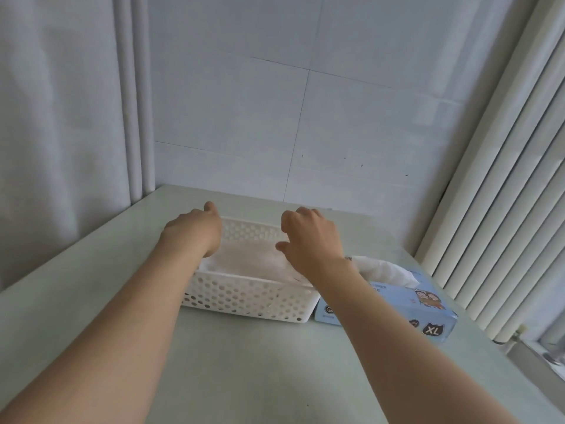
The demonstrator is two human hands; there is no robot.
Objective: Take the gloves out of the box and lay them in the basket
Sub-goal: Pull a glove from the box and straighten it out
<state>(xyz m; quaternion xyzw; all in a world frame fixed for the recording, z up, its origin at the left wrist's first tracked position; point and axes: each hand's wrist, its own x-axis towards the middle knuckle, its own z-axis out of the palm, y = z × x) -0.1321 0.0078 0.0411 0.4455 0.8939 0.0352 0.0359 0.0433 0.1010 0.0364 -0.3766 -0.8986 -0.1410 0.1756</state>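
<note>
Worktop: pale green, carries everything; it meets a tiled wall at 12 o'clock.
Basket: white, perforated, at the middle of the worktop, long side towards the person.
Box: light blue, marked XL, at the basket's 4 o'clock. Its near corner is close against the basket wall.
Gloves in basket: a thin, translucent, whitish layer spread across the inside, reaching the near rim.
Left hand: over the basket's 10 o'clock corner, back of the hand up. The fingers point away and are hidden, so I cannot tell whether it holds anything.
Right hand: over the basket's 2 o'clock side, fingers curled downward, thumb towards the middle. Whether film is pinched between them cannot be told.
Glove tuft: white, crumpled, standing out of the box's top opening, at 3 o'clock from the right hand.
Step in hand: probably laying or smoothing a glove in the basket, with both hands at its far side.
Progress: part way, since some gloves lie in the basket and more show in the box.
Next move calls for: letting go of the film cleanly, then taking the right hand towards 4 o'clock to pinch the tuft. A gentle upward pull should free one glove without dragging the light box along.
</note>
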